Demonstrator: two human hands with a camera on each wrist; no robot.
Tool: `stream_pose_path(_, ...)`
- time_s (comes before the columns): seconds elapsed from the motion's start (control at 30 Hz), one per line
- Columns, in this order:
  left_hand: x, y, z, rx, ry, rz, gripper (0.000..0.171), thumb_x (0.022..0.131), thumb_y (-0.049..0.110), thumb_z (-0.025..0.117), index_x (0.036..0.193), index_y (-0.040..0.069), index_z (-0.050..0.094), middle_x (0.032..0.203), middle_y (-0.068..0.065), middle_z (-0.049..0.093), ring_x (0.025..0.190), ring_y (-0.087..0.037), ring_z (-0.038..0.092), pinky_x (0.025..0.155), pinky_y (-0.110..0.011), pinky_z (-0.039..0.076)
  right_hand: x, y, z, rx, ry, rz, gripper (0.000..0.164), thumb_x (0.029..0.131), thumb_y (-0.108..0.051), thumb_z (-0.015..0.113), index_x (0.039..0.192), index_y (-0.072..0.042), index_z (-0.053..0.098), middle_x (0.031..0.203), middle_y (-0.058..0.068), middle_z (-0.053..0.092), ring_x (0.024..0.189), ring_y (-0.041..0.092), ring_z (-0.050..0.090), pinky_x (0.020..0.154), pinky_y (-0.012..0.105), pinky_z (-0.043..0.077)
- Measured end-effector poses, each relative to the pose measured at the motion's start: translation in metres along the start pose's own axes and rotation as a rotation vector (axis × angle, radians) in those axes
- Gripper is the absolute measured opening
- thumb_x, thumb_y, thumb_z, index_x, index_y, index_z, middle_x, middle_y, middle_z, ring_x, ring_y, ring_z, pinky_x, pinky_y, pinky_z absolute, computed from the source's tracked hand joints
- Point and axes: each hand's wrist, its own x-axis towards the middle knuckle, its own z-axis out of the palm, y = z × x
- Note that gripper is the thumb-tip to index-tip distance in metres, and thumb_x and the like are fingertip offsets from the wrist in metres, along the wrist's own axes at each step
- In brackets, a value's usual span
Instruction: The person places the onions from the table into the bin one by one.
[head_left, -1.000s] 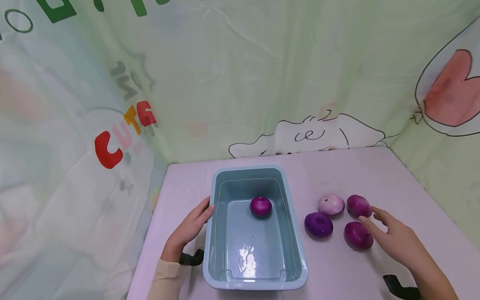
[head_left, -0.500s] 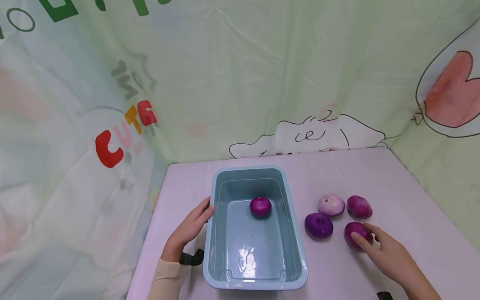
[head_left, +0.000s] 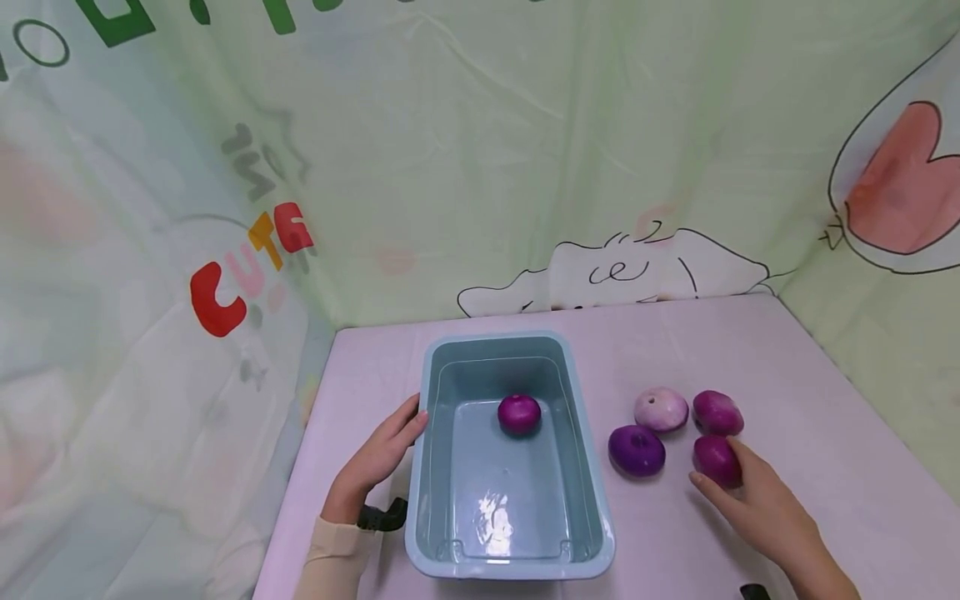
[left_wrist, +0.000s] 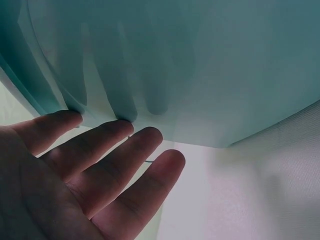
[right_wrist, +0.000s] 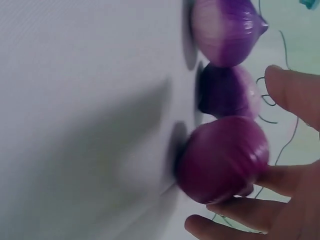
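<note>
My right hand (head_left: 765, 508) is at the nearest red onion (head_left: 716, 462) on the table's right side. In the right wrist view its fingers (right_wrist: 245, 212) touch one side of that onion (right_wrist: 222, 160), while the thumb (right_wrist: 295, 92) stands apart from it. Right behind it lies another magenta onion (head_left: 717, 413). To their left are a pale pinkish onion (head_left: 662, 410) and a dark purple onion (head_left: 637, 452). My left hand (head_left: 382, 454) rests straight-fingered against the left wall of a light blue plastic tub (head_left: 510, 570). One magenta onion (head_left: 519, 415) sits inside the tub.
A pale lilac cloth covers the table (head_left: 652, 542). Printed curtains (head_left: 450, 167) rise along its back and both sides. The tub's raised rim stands between my left hand and the loose onions.
My right hand moved from the farther magenta onion to the nearer one. That onion has shifted slightly away from me, closer to the one behind. The left hand and tub stayed put.
</note>
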Motion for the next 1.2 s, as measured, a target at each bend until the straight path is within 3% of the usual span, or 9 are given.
stream_pose_path(0.13, 0.000, 0.000, 0.001, -0.003, 0.002, -0.002, 0.056, 0.114, 0.033, 0.043, 0.166, 0.023, 0.026, 0.164, -0.007, 0.036, 0.143, -0.035, 0.043, 0.107, -0.065, 0.040, 0.004, 0.012, 0.002, -0.033, 0.010, 0.088, 0.103, 0.101, -0.057, 0.061, 0.153, 0.021, 0.017, 0.140, 0.053, 0.035, 0.123, 0.070, 0.041, 0.087, 0.078, 0.041)
stream_pose_path(0.3, 0.000, -0.002, 0.001, -0.004, -0.004, 0.004, 0.056, 0.114, 0.031, 0.043, 0.166, 0.022, 0.026, 0.164, -0.009, 0.036, 0.142, -0.037, 0.043, 0.107, -0.065, 0.040, 0.008, 0.026, 0.002, -0.053, -0.006, 0.192, 0.104, 0.098, -0.066, 0.057, 0.146, 0.021, 0.027, 0.134, 0.051, 0.041, 0.114, 0.068, 0.049, 0.077, 0.072, 0.047)
stream_pose_path(0.63, 0.001, -0.002, 0.000, -0.011, -0.008, 0.008, 0.056, 0.114, 0.032, 0.043, 0.166, 0.022, 0.026, 0.165, -0.011, 0.035, 0.143, -0.040, 0.041, 0.107, -0.066, 0.039, 0.010, 0.028, 0.000, -0.074, 0.027, 0.205, 0.097, 0.097, -0.066, 0.058, 0.135, 0.021, 0.041, 0.125, 0.048, 0.050, 0.106, 0.066, 0.054, 0.068, 0.067, 0.048)
stream_pose_path(0.93, 0.000, -0.003, 0.001, -0.006, 0.001, 0.000, 0.057, 0.113, 0.034, 0.043, 0.166, 0.024, 0.025, 0.165, -0.006, 0.035, 0.144, -0.037, 0.041, 0.107, -0.066, 0.038, 0.008, 0.017, -0.006, -0.011, -0.061, 0.255, 0.106, 0.100, -0.067, 0.052, 0.141, 0.028, 0.030, 0.138, 0.054, 0.033, 0.123, 0.069, 0.038, 0.093, 0.075, 0.039)
stream_pose_path(1.2, 0.001, -0.003, 0.001, -0.008, -0.002, -0.006, 0.057, 0.113, 0.037, 0.043, 0.166, 0.025, 0.026, 0.164, -0.005, 0.037, 0.142, -0.031, 0.044, 0.107, -0.064, 0.040, 0.006, -0.006, -0.017, 0.034, -0.042, 0.234, 0.104, 0.100, -0.067, 0.053, 0.144, 0.024, 0.028, 0.142, 0.053, 0.031, 0.126, 0.068, 0.037, 0.093, 0.074, 0.041)
